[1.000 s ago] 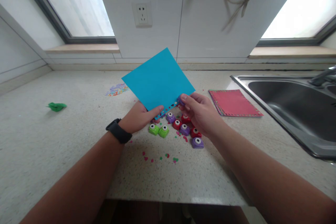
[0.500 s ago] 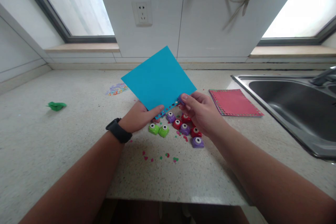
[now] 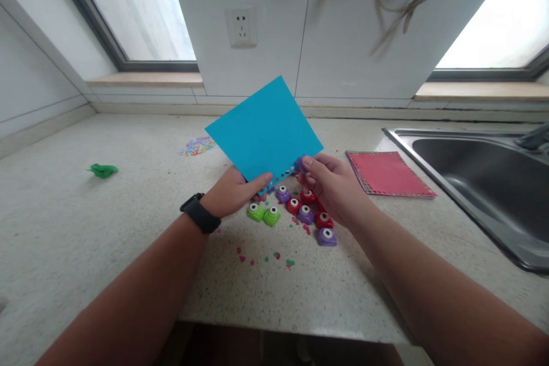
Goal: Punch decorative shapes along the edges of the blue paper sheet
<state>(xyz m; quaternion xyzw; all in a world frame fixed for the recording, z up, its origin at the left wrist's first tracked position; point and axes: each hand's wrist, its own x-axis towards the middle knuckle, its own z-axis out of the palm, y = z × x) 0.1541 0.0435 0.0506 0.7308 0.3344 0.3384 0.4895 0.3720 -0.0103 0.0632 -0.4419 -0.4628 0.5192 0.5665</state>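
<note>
A sheet of blue paper (image 3: 266,126) is held tilted above the counter, with a row of small punched holes along its near edge. My left hand (image 3: 235,190) grips the paper's near corner, thumb on top and fingers beneath. In my right hand (image 3: 328,180) is a purple craft punch (image 3: 301,164), pinched between thumb and fingers at the paper's near edge, toward the right corner. Below lie several more punches: green ones (image 3: 271,216), red ones (image 3: 323,220) and purple ones (image 3: 326,237). Small punched paper bits (image 3: 277,255) are scattered around them.
A stack of red paper (image 3: 392,173) with punched edges lies right, beside a steel sink (image 3: 472,183). Farther left are a green crumpled piece (image 3: 103,170) and a patch of colourful confetti (image 3: 197,146). A tiled wall with a socket (image 3: 241,27) stands behind.
The view has shifted slightly, so everything sits a little further right and lower. Both hands keep their hold on the paper and the purple punch, with little other movement.
</note>
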